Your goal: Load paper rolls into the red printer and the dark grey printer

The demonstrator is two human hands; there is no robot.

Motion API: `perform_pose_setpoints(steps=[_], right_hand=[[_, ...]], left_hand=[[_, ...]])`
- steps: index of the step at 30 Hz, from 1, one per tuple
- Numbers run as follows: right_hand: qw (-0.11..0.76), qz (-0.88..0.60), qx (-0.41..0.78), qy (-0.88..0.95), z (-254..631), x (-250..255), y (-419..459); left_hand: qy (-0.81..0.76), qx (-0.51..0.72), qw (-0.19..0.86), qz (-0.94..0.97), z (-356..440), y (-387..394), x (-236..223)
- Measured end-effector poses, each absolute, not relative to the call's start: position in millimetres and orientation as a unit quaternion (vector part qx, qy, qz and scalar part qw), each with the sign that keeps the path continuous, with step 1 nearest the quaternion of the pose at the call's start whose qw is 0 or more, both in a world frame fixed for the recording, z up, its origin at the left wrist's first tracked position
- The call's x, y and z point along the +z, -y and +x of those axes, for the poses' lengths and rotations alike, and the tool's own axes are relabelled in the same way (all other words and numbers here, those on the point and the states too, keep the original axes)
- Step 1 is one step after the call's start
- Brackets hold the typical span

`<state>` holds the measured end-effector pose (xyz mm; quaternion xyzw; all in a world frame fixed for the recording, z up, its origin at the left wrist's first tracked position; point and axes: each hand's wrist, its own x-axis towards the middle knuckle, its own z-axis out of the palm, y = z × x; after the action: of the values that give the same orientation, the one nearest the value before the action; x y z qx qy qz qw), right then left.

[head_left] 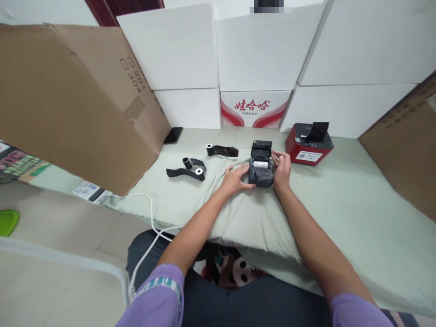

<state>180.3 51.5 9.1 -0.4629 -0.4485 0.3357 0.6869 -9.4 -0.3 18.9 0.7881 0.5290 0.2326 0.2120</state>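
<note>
The black device [261,181] sat with its lid raised on the pale green cloth [238,213], a white roll [260,164] inside. The left hand [235,180] gripped its left side; the right hand [282,169] held its right side, fingers curled. 3 rolls with dark strips [199,172] lay leftward, a red machine [306,153] to the right.

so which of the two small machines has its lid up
The black machine between the left hand and right hand: its raised lid bares a white roll, while the red machine looks shut.
</note>
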Motion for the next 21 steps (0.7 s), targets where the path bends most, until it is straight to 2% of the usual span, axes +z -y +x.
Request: perform_pose_setpoints(steps=[3, 5, 9, 12, 15, 18, 21], right_hand=[[0.674, -0.474, 0.295, 0.484, 184.3, 8.5, -53.1], [0.633, -0.500, 0.240, 0.540, 190.0, 11.7, -53.4], [0.428, -0.587, 0.151, 0.670, 205.5, 28.8, -55.5], [0.257, -0.636, 0.147, 0.713, 209.8, 45.8, -60.7], [0.141, -0.663, 0.146, 0.721, 202.3, 61.2, -66.8], [0.085, -0.669, 0.131, 0.727, 192.5, 72.5, -69.6], [0.087, -0.661, 0.130, 0.734, 192.5, 82.3, -66.8]], left_hand=[[-0.532, 0.232, 0.213, 0.786, -9.2, 0.3, 18.5], [-0.530, 0.233, 0.213, 0.787, -9.2, 0.1, 18.1], [-0.522, 0.237, 0.216, 0.790, -9.4, -1.0, 17.0], [-0.511, 0.242, 0.220, 0.795, -9.8, -2.8, 15.1], [-0.504, 0.250, 0.220, 0.797, -10.2, -4.3, 13.1], [-0.502, 0.252, 0.220, 0.797, -10.0, -4.0, 12.9], [-0.505, 0.251, 0.221, 0.796, -9.4, -2.3, 15.0]])
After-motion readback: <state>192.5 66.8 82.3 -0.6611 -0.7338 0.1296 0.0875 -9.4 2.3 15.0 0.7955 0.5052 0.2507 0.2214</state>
